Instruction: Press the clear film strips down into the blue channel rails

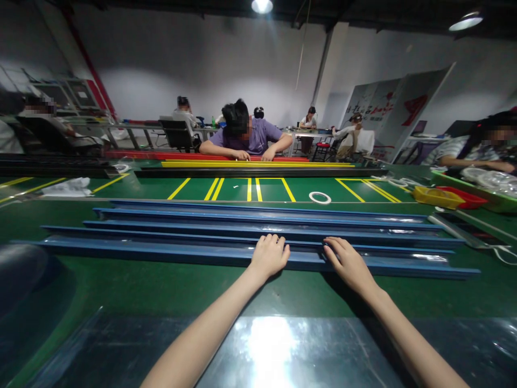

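Observation:
Long blue channels (161,253) lie side by side across the green table, their troughs facing up. On the nearest one, my left hand (270,255) rests just right of the middle, fingers bent over the channel and thumb toward the right. A short way to the right, my right hand (346,263) grips the same channel with curled fingers and thumb close to its trough. Both hands hide parts of the channel, and the exact fingertip contact is partly hidden. Clear shiny film or plastic shows inside some troughs.
Beyond lie black (250,172), yellow (258,164) and red strips, where a person in purple (258,137) leans over. A white tape roll (320,198) lies mid-table. Yellow (438,197) and green trays (498,199) stand right. A shiny clear sheet (194,345) covers the near edge.

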The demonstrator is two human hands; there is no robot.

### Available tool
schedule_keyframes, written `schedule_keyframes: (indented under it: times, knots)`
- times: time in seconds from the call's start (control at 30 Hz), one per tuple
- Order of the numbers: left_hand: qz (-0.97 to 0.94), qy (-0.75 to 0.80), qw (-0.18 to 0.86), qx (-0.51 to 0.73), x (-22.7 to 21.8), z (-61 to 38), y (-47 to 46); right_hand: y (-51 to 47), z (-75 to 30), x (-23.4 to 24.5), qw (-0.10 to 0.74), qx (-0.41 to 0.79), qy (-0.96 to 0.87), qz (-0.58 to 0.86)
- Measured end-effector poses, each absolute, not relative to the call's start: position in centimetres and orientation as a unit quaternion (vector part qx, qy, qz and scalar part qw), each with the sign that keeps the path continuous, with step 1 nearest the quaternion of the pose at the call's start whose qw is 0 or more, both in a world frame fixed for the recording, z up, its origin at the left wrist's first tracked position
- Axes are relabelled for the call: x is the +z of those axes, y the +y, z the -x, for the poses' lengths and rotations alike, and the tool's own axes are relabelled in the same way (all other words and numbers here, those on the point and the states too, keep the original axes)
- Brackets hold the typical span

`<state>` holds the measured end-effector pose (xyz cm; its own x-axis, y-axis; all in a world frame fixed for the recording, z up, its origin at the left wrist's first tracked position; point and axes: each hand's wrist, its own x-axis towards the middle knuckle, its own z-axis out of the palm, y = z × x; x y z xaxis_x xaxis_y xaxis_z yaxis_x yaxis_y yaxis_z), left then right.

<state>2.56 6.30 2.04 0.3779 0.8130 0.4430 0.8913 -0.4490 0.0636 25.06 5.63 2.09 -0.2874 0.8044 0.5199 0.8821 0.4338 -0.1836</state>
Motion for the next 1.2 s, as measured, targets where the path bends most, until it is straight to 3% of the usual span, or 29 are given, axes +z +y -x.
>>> schedule_keyframes:
  times: [0.47,0.83,1.0,1.2]
  knots:
    - [0.817,-0.532,0.146,-0.169,2.1,8.9,5.1,5.3,-27.1,2.3,0.267,-0.086,-0.797,0.535]
    - [0.798,-0.556,0.172,-0.16,2.1,18.5,4.7,5.0,-25.7,1.7,0.184,-0.156,-0.831,0.501]
    - [0.802,-0.545,0.186,-0.161,2.7,18.5,4.0,4.9,-23.3,1.4,0.172,-0.201,-0.812,0.52]
    - [0.838,-0.487,0.151,-0.194,3.6,11.4,4.2,4.9,-18.5,1.6,0.157,-0.195,-0.821,0.513]
